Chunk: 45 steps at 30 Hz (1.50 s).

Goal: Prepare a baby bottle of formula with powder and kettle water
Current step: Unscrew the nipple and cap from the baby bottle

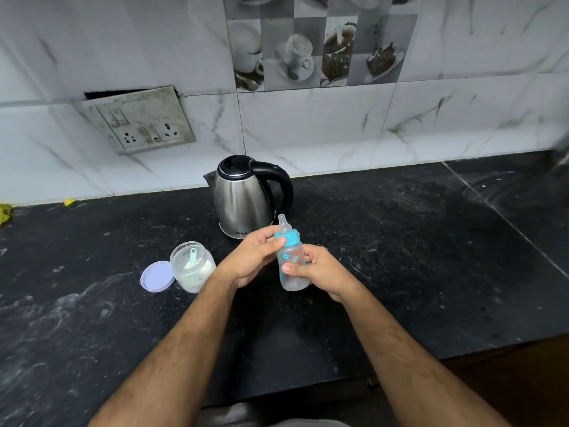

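centre frame: right hand (318, 269) grips the baby bottle (291, 263) body, left hand (257, 257) pinches its blue collar (288, 237), kettle (246, 195) just above.

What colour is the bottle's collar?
Turquoise blue collar, shown in the head view.

Only one bit of text shows: a small dark brand mark low on the front of the steel kettle (243, 200), just above its base, centre of frame. It is too small and blurred to read with certainty. The baby bottle (291, 263), right of centre, carries teal and orange printed motifs, no legible letters or numbers. The wall socket plate (138, 120), upper left, shows no readable markings.
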Motion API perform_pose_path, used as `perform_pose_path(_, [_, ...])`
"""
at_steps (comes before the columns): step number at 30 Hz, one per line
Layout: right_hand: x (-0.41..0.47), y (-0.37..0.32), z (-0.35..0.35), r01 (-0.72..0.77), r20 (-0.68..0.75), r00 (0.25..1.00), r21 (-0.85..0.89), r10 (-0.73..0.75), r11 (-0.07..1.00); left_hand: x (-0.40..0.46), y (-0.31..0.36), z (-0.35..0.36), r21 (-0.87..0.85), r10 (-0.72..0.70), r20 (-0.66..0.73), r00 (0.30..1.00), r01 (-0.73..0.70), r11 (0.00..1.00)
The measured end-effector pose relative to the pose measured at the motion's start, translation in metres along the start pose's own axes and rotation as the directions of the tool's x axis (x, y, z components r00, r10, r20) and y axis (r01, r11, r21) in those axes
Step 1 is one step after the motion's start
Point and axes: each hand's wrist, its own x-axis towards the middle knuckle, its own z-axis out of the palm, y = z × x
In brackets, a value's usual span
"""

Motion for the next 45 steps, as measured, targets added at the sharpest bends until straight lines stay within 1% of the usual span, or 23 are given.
perform_pose_path(2, [0.001,0.001,0.002,0.01,-0.078,0.997,-0.036,-0.013,0.999,0.002,-0.003,0.004,-0.002,0.049,-0.059,0.997,-0.049,0.999])
perform_pose_path(3, [0.002,0.002,0.005,0.006,-0.145,0.989,-0.092,-0.019,0.996,0.003,-0.004,0.007,0.005,0.07,-0.091,0.993,-0.07,0.998])
perform_pose_path(5, [0.003,0.007,0.011,-0.054,-0.302,0.953,-0.252,-0.026,0.966,0.004,-0.008,0.015,0.028,0.086,-0.166,0.982,-0.082,0.996])
perform_pose_path(7, [0.001,0.011,0.018,-0.124,-0.416,0.908,-0.349,-0.035,0.929,0.004,-0.013,0.025,0.035,0.088,-0.306,0.948,-0.082,0.996])
perform_pose_path(9, [0.0,0.014,0.023,-0.143,-0.433,0.901,-0.372,-0.035,0.917,0.005,-0.017,0.034,0.006,0.068,-0.447,0.892,-0.073,0.997])
perform_pose_path(10, [0.0,0.016,0.024,-0.14,-0.417,0.908,-0.373,-0.032,0.917,0.004,-0.018,0.036,-0.014,0.048,-0.477,0.878,-0.062,0.998])
perform_pose_path(11, [-0.001,0.017,0.025,-0.132,-0.394,0.919,-0.374,-0.029,0.918,0.003,-0.018,0.037,-0.026,0.025,-0.473,0.881,-0.042,0.999])
perform_pose_path(12, [-0.002,0.018,0.026,-0.123,-0.369,0.929,-0.376,-0.027,0.918,0.002,-0.018,0.036,-0.023,0.003,-0.44,0.898,-0.015,1.0])
perform_pose_path(14, [-0.006,0.019,0.027,-0.104,-0.332,0.943,-0.378,-0.031,0.92,-0.001,-0.018,0.031,-0.025,-0.039,-0.323,0.946,0.033,0.999])
perform_pose_path(16, [-0.01,0.02,0.028,-0.093,-0.324,0.946,-0.364,-0.033,0.927,-0.005,-0.018,0.026,-0.08,-0.058,-0.209,0.976,0.042,0.996])
perform_pose_path(20, [-0.011,0.018,0.026,-0.082,-0.307,0.951,-0.315,-0.02,0.945,-0.014,-0.02,0.011,-0.252,-0.06,-0.087,0.994,0.037,0.967])
perform_pose_path(22, [-0.01,0.016,0.023,-0.093,-0.302,0.953,-0.277,0.005,0.956,-0.018,-0.022,0.002,-0.243,-0.032,-0.046,0.998,0.02,0.97])
perform_pose_path(25, [-0.011,0.015,0.021,-0.096,-0.29,0.957,-0.296,0.007,0.95,-0.021,-0.022,-0.002,-0.155,0.004,-0.051,0.999,-0.012,0.988])
perform_pose_path(30, [-0.012,0.018,0.028,-0.059,-0.268,0.963,-0.334,-0.035,0.941,-0.019,-0.017,0.009,-0.056,0.004,-0.162,0.987,-0.013,0.998])
perform_pose_path(32, [-0.013,0.019,0.033,-0.043,-0.238,0.97,-0.354,-0.046,0.934,-0.018,-0.018,0.013,-0.054,-0.005,-0.188,0.982,-0.006,0.999])
perform_pose_path(35, [-0.015,0.021,0.037,-0.028,-0.23,0.972,-0.343,-0.055,0.939,-0.021,-0.02,0.015,-0.086,0.009,-0.183,0.983,-0.025,0.996])
perform_pose_path(39, [-0.014,0.023,0.032,-0.051,-0.281,0.958,-0.363,-0.057,0.931,-0.027,-0.022,0.011,-0.172,-0.026,-0.127,0.992,0.003,0.985])
perform_pose_path(42, [-0.014,0.024,0.028,-0.088,-0.31,0.95,-0.36,-0.03,0.929,-0.031,-0.026,0.005,-0.095,0.002,-0.091,0.996,-0.011,0.995])
perform_pose_path(45, [-0.014,0.027,0.026,-0.098,-0.306,0.952,-0.382,-0.026,0.919,-0.031,-0.026,0.004,-0.019,0.029,-0.14,0.99,-0.032,0.999])
